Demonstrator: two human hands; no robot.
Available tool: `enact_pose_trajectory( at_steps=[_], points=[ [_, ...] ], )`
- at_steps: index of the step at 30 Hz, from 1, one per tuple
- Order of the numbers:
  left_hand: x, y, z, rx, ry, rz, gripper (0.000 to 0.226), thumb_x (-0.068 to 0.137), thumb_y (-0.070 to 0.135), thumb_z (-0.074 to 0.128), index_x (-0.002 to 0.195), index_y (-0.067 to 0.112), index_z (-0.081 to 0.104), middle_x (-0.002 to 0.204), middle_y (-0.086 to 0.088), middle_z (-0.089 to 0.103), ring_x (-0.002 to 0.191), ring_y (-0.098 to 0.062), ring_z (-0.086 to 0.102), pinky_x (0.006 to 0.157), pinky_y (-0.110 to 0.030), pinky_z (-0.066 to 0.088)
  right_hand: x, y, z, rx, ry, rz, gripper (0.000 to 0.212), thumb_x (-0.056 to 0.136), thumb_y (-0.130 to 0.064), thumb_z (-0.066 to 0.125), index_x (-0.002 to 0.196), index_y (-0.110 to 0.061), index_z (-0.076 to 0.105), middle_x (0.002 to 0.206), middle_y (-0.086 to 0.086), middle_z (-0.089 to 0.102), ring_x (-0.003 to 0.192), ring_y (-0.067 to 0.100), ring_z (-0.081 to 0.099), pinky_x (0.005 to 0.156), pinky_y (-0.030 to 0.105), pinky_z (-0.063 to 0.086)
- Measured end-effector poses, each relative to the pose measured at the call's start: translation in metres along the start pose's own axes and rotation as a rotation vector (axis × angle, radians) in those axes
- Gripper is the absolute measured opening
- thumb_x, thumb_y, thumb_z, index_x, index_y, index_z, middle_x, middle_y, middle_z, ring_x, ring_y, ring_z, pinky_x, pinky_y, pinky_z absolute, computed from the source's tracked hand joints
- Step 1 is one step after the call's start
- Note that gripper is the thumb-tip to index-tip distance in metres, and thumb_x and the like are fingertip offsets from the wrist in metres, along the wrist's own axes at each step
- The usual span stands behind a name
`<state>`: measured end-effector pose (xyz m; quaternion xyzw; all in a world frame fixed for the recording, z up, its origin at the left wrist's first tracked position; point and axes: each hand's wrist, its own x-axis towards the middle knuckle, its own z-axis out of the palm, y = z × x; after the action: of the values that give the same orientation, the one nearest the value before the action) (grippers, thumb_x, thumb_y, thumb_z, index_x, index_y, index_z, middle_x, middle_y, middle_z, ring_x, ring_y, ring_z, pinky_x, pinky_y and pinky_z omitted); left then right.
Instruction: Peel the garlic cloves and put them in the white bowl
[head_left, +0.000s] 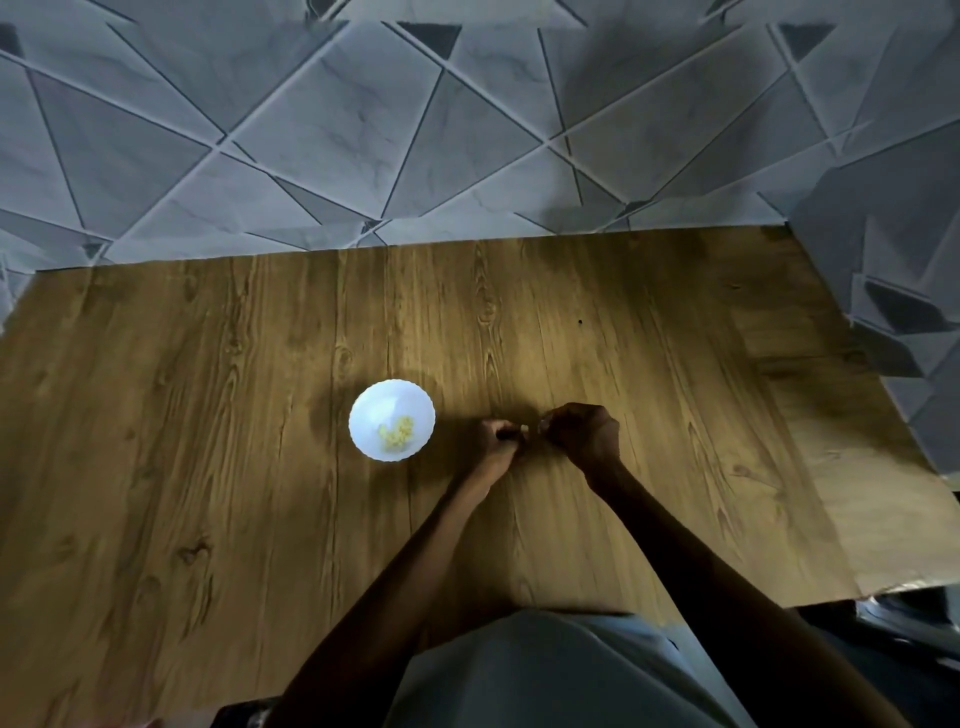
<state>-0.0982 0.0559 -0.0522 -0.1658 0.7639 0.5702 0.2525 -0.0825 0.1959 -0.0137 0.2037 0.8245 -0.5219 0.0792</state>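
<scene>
"Starting at the left, what's there?"
"White bowl (357, 401) on the table (208, 415), with a few peeled cloves (396, 432) inside. Beside it the left hand (497, 440) curls round a garlic clove (524, 429), and only its pale tip shows."
"And the right hand (583, 431)?"
"Fingers curled, pinching at that tip. I'd judge the clove light, firm and slippery once bare, with papery skin, so it's best pinched at the end. I can't make out any loose skins or unpeeled cloves."

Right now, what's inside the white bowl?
A small heap of pale yellow peeled garlic cloves lies on the near side of the white bowl; the rest of its inside is bare white. Whatever lies under the heap is covered.
</scene>
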Motion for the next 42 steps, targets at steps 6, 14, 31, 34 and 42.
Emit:
enact_pose_trajectory(
  at_steps=[6, 14, 31, 34, 42],
  points=[
    [-0.002, 0.002, 0.001, 0.023, 0.010, -0.027, 0.038, 0.095, 0.010, 0.059, 0.130, -0.003, 0.052, 0.130, -0.016, 0.057, 0.113, -0.023, 0.057, 0.074, -0.010, 0.046, 0.004, 0.004, 0.003, -0.386, 0.055, -0.283, 0.009, 0.090, -0.008, 0.065, 0.098, -0.010, 0.070, 0.100, 0.004, 0.067, 0.081, 0.015, 0.065, 0.069, 0.034, 0.059],
    [-0.006, 0.007, 0.005, -0.082, -0.032, -0.052, 0.045, 0.094, 0.002, 0.056, 0.136, -0.007, 0.042, 0.132, -0.027, 0.053, 0.099, -0.025, 0.059, 0.056, -0.010, 0.051, -0.005, -0.003, 0.003, -0.373, -0.050, -0.386, 0.009, 0.090, -0.005, 0.067, 0.094, -0.011, 0.073, 0.085, -0.003, 0.071, 0.068, 0.001, 0.063, 0.058, 0.005, 0.046],
    [-0.023, 0.019, -0.001, -0.114, -0.062, -0.061, 0.034, 0.094, 0.000, 0.057, 0.126, -0.008, 0.050, 0.120, -0.022, 0.060, 0.105, -0.023, 0.065, 0.063, -0.012, 0.052, -0.005, -0.007, -0.011, -0.069, -0.145, -0.146, 0.018, 0.085, 0.004, 0.068, 0.096, -0.009, 0.073, 0.084, -0.007, 0.069, 0.070, 0.007, 0.069, 0.062, 0.023, 0.059],
    [-0.028, 0.024, 0.000, -0.153, -0.076, -0.066, 0.012, 0.095, -0.003, 0.052, 0.105, 0.003, 0.053, 0.079, -0.001, 0.066, 0.058, 0.003, 0.063, 0.054, -0.008, 0.048, -0.006, -0.006, -0.013, -0.090, -0.150, -0.192, 0.011, 0.086, -0.004, 0.071, 0.094, -0.011, 0.073, 0.084, -0.005, 0.070, 0.074, 0.012, 0.071, 0.064, 0.026, 0.060],
    [-0.024, 0.022, 0.001, -0.088, -0.046, -0.081, 0.046, 0.097, 0.009, 0.055, 0.139, 0.000, 0.039, 0.134, -0.021, 0.052, 0.114, -0.027, 0.058, 0.067, -0.013, 0.050, -0.001, -0.004, -0.006, -0.291, -0.129, -0.330, 0.014, 0.087, -0.002, 0.069, 0.095, -0.012, 0.073, 0.090, -0.004, 0.070, 0.073, 0.002, 0.066, 0.061, 0.011, 0.053]
  ],
)
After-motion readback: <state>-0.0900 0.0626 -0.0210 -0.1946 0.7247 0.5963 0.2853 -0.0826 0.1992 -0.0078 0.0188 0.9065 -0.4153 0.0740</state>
